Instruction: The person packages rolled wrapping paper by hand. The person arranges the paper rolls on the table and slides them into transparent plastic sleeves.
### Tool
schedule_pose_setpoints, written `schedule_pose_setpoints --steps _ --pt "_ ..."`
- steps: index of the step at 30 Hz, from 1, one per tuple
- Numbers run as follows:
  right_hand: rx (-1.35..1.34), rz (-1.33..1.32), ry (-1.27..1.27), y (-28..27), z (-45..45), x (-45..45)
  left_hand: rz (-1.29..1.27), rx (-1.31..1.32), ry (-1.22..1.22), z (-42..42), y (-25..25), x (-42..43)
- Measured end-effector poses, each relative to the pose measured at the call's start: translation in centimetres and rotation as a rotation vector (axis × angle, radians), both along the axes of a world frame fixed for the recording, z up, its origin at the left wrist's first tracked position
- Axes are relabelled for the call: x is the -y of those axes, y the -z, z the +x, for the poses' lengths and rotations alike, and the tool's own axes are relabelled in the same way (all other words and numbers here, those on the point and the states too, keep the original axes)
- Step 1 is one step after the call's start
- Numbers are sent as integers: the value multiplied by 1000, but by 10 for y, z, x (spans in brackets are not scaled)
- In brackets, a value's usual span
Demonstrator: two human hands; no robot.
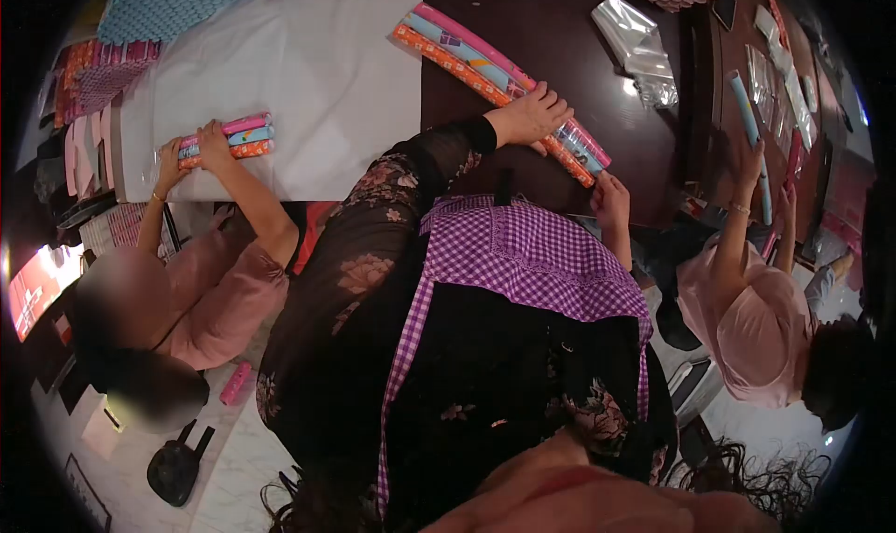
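A bundle of three patterned paper rolls [467, 62], pink, light blue and orange, lies diagonally on the dark table. My left hand [530, 118], in a black floral sleeve, is wrapped over the bundle's lower half, with the thumb on the near side. At the bundle's lower right end, my right hand [611, 200] has its fingers pressed together at the roll ends. Glossy highlights show on the rolls near my hands.
White sheet [327, 76] covers the table's left part. Clear plastic sleeves [637, 52] lie at the upper right. A co-worker [224, 300] at left holds a similar bundle [247, 141]; another [751, 318] at right holds a blue roll [746, 108]. Stacked rolls [177, 6] stand upper left.
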State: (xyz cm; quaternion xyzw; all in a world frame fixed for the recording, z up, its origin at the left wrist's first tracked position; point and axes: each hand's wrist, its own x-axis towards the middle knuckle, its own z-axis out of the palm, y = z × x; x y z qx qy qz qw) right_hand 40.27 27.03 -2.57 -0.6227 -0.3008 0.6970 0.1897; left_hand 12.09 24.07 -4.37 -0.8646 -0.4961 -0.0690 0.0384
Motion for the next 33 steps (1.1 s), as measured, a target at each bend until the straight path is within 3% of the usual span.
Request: schedule_pose_setpoints --steps 2,6,8,12,15,17,21,23,33 --pt "78 96 5 6 -1 4 4 13 -1 0 1 1" --pt "23 48 -41 16 5 -9 -62 -18 -9 2 -4 2" --pt "-9 -195 60 19 2 -18 -60 -13 -4 2 -3 1" --pt "-46 -288 134 18 1 -20 -69 -5 4 2 -1 2" --pt "-9 -240 119 10 -3 -14 -70 7 11 1 -2 2" --pt "80 55 -8 1 -2 -2 -61 -1 1 0 -4 2" --pt "225 292 -119 16 7 18 -48 -6 -10 0 -7 3" --pt "476 490 -269 26 10 35 -56 -15 -16 0 -10 4" --pt "309 274 -102 4 -17 43 -50 -51 -20 -2 -11 5"
